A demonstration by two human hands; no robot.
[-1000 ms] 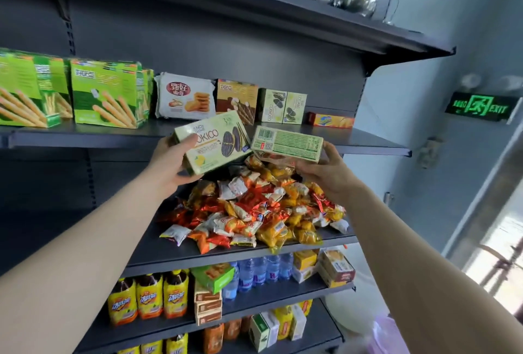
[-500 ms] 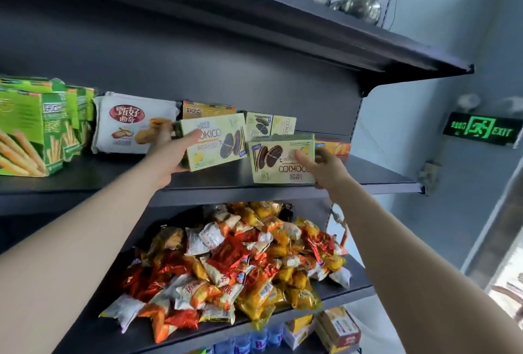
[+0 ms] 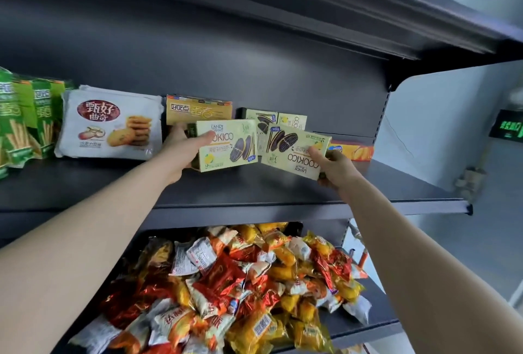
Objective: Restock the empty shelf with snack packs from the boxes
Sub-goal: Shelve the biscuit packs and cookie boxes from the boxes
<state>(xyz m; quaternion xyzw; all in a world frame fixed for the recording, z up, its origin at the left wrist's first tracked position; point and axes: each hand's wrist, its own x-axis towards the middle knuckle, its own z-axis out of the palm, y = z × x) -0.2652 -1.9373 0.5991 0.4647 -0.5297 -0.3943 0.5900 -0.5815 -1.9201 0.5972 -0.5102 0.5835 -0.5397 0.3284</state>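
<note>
On a dark grey metal shelf (image 3: pixel 254 192) beside a pale blue wall (image 3: pixel 424 127), the left grip (image 3: pixel 181 152) clasps a yellow box (image 3: pixel 226 144) marked LANDY at the shelf's middle, while the right grip (image 3: pixel 336 169) clasps a second box (image 3: pixel 294 150), tilted above the shelf, its COOKICO lettering upside down.

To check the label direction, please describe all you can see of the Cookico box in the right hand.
The Cookico box is a flat, pale yellow-green carton, cardboard by its look, closed. Its front shows dark sandwich cookies and a lemon; the print is upside down. It is tilted, over the shelf, gripped at its right end by the right hand.
</note>
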